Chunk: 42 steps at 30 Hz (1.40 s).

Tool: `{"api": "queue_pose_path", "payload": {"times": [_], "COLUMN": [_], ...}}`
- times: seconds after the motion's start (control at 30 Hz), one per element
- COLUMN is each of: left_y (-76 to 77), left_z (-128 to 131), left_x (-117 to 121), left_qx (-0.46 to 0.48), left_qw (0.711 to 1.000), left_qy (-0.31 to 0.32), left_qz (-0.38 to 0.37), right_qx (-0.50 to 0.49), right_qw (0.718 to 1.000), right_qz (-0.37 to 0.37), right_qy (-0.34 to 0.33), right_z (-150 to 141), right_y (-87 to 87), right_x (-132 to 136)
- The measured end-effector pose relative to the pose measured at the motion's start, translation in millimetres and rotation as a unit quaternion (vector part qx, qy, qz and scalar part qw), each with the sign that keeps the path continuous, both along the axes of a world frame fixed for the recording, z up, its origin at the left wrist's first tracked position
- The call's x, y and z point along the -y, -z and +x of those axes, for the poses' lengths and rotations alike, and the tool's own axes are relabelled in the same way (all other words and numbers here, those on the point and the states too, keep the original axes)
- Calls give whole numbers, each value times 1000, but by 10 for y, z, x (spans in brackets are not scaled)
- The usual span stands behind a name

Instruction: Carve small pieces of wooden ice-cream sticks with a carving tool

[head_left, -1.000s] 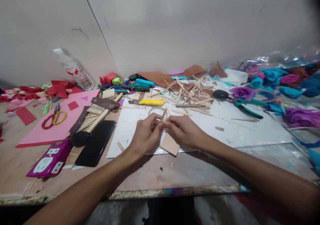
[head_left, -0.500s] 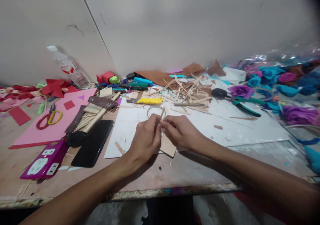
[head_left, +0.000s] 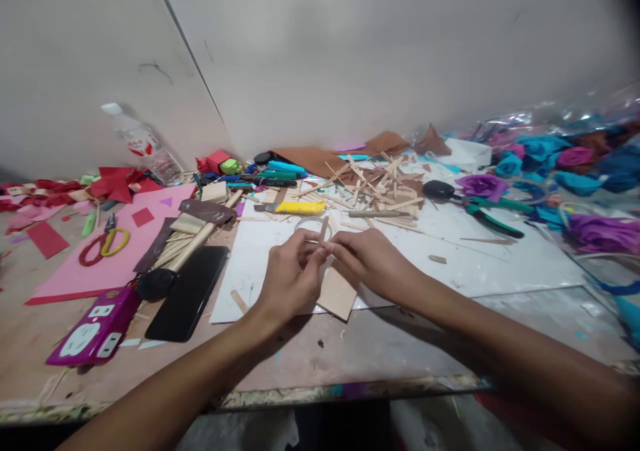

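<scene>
Between the fingertips of my left hand [head_left: 293, 271] is a short, thin wooden strip [head_left: 325, 227], standing nearly upright. My right hand [head_left: 373, 261] meets it there, thumb and forefinger pinched at the strip's lower end; whether it grips the strip itself or a small piece beside it is hidden. Under the hands a flat, pale wooden piece [head_left: 339, 295] lies partly on the white sheet [head_left: 440, 274]. Just behind the fingers rests a roll of clear tape or a ring [head_left: 305, 225]. A yellow utility knife [head_left: 300, 207] lies beyond it.
Loose wooden sticks [head_left: 387, 184] pile up at the back. Green-handled pliers [head_left: 493, 221] and purple and blue crepe flowers [head_left: 483, 185] lie right. Left are a black phone [head_left: 187, 294], a purple power strip [head_left: 95, 327], scissors [head_left: 105, 241] and a plastic bottle [head_left: 145, 145].
The camera view has shifted slightly. Both hands stay together at the same spot, and the wooden strip now stands a little more upright, with more of it showing.
</scene>
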<state>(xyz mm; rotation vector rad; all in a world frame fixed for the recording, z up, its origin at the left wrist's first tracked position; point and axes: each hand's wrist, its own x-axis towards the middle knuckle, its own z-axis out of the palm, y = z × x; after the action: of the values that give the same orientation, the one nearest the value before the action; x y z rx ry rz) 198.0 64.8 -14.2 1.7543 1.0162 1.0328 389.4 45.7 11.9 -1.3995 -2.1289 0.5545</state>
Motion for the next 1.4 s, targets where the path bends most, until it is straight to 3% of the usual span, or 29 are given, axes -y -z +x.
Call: {"api": "queue_pose_path", "payload": {"times": [0.13,0.27,0.5,0.73,1.2,1.4], "left_y": [124,158,108,160,-61,-32], "left_z": [40,69,85,55,52,84], "left_x": [-44,-55,-26,-6,170,173], "left_qx": [80,100,92,46,-64,-1], "left_qw": [992,987,990,997,995,998], "left_qy": [38,62,73,57,36,53], "left_qz": [-86,-109,-83,-37,64,-20], "right_qx": [97,127,155,181,138,74], "right_qw": [995,992,987,982,989,996], "right_qz": [3,14,44,52,45,37], "right_qy": [9,-2,-7,12,-4,-22], "right_z": [33,33,16,-38,-73,-66], "right_y": [12,74,179,263,168,128], "right_x": [-4,6,2,-20,-11,-53]}}
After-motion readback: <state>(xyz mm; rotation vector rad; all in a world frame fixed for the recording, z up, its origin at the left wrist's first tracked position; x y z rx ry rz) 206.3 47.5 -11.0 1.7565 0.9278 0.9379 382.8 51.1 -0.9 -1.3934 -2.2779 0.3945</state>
